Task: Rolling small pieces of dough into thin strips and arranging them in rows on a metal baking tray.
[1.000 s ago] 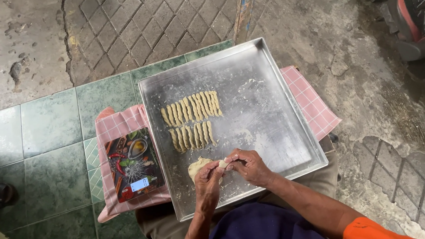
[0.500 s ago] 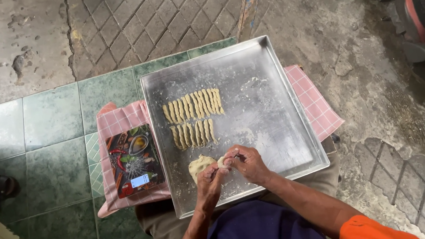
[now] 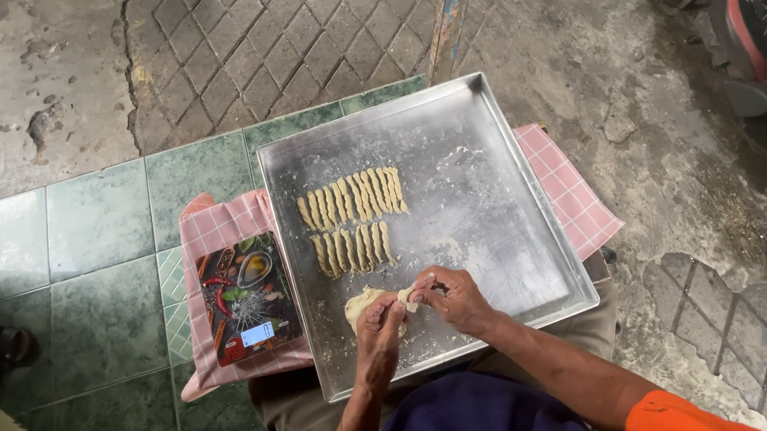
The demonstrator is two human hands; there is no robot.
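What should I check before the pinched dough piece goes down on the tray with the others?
1. Piece held: small dough piece sits between the fingertips of left hand and right hand: ok.
2. Piece fully shaped: hidden by fingers: cannot tell.
3. Free space: second row of twisted sticks has bare metal to its right: ok.
4. Dough lump within reach, under the left hand: ok.
5. Tray rests level on the checked cloth: ok.
6. Kitchen scale clear of the tray: ok.
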